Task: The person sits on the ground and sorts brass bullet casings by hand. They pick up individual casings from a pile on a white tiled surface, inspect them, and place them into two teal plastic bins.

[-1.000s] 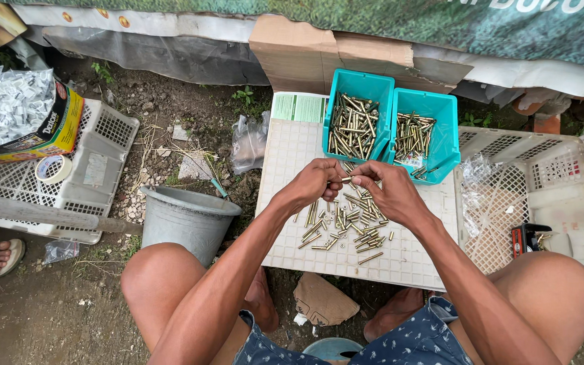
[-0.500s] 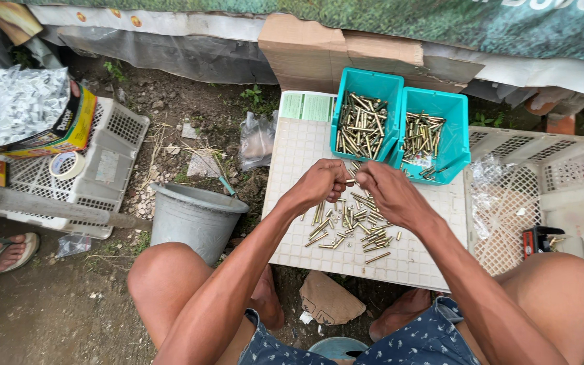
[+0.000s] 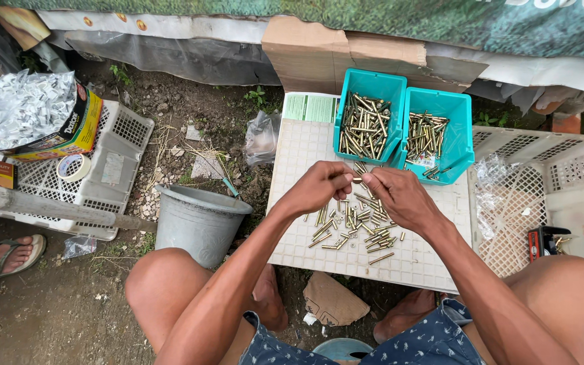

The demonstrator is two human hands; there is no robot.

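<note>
Your left hand [image 3: 322, 186] and right hand [image 3: 400, 196] pinch one small brass piece [image 3: 357, 180] at frame centre. It looks light, rigid and slippery (easily dropped), so grip it by its ends.

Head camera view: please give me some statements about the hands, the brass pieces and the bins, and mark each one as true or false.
1. Both hands, the left hand and the right hand, meet over the loose brass pieces on the white tray. True.
2. The two teal bins are empty. False: both hold brass pieces.
3. A small brass piece is pinched between the fingertips of the two hands. True.
4. The grey bucket stands on the white tray. False: it stands on the ground, left of the tray.
5. The roll of tape lies inside a teal bin. False: it lies on the white crate at the left.
</note>
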